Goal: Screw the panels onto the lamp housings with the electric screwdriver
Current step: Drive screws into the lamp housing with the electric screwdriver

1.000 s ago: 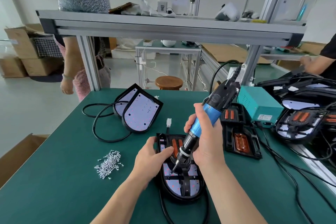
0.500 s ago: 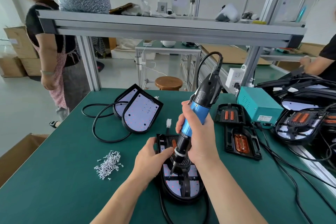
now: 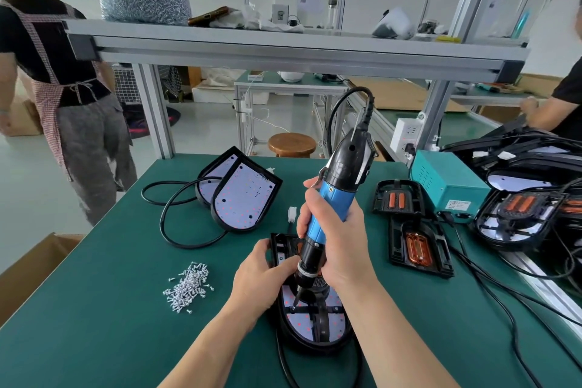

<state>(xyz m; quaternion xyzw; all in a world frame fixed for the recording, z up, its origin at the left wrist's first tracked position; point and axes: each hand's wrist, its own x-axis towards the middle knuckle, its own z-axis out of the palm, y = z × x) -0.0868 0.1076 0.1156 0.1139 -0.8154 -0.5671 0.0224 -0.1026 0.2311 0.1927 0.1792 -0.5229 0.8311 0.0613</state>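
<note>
- Lamp housing (image 3: 310,346) of black plastic, rounded at its near end, lies flat on the green bench mat (image 3: 110,324) right in front of the person; its white LED board faces up.
- Black frame-shaped panel (image 3: 277,247) sits on top of the lamp housing; both hands hide much of it, so its seating cannot be judged all round.
- Right hand (image 3: 340,246) wraps its fingers tightly round the barrel of the blue-and-black corded electric screwdriver (image 3: 330,208); the tool stands tilted, its top leaning away and to the right; the bit points down at a strut left of the panel's centre; whether a screw sits under the tip is too small to tell.
- Left hand (image 3: 264,277) grips the housing's left edge, fingers curled over it; thumb and forefinger lie close to the tool's nose, apparently to steady it.
- Step in hand, as I judge it: driving one screw through the panel into the housing.
- Next move calls for keeping the bit in line with the hole and pressing down until the screw seats; after that, a fresh screw from the loose heap of small silver screws (image 3: 187,287) on the mat to the left.
- Two more black panels with orange inserts (image 3: 415,249) wait just right of the work; two open black housings (image 3: 242,198) lean together at the far left.
</note>
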